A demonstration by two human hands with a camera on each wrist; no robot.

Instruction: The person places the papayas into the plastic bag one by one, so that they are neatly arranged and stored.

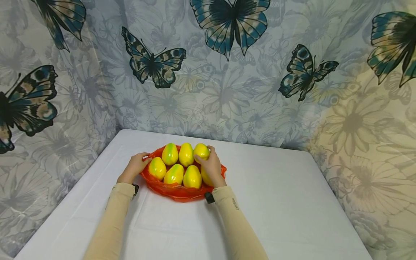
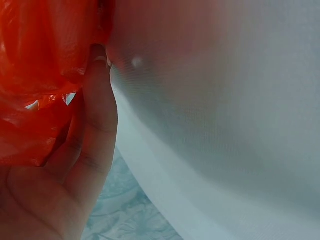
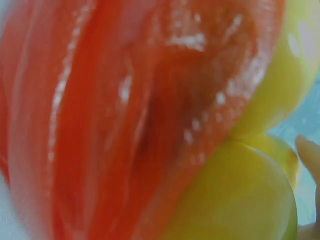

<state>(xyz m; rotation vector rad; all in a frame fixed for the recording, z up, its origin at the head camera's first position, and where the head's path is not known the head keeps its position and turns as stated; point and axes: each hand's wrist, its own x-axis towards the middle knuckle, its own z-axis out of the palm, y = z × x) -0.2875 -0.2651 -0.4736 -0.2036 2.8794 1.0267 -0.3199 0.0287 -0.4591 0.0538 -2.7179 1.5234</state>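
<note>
A red plastic bag (image 1: 177, 194) lies spread open on the table, its edge folded down around several glossy yellow-green mangoes (image 1: 174, 174). At the bag's left rim, my left hand (image 1: 133, 167) grips the plastic; in the left wrist view its fingers (image 2: 97, 115) lie along the outside of the red bag (image 2: 42, 45). My right hand (image 1: 212, 167) holds the mango (image 1: 201, 150) at the back right, thumb on the near side and fingers behind. Another mango (image 1: 205, 177) is partly hidden under that wrist. Crinkled red plastic and yellow fruit (image 3: 235, 195) fill most of the right wrist view.
A white cloth covers the table (image 1: 279, 202), which extends on both sides of the bag. Behind it hangs a grey floral backdrop (image 1: 224, 97) with large butterflies. Dark straps (image 1: 209, 197) sit at both wrists, below beige sleeves.
</note>
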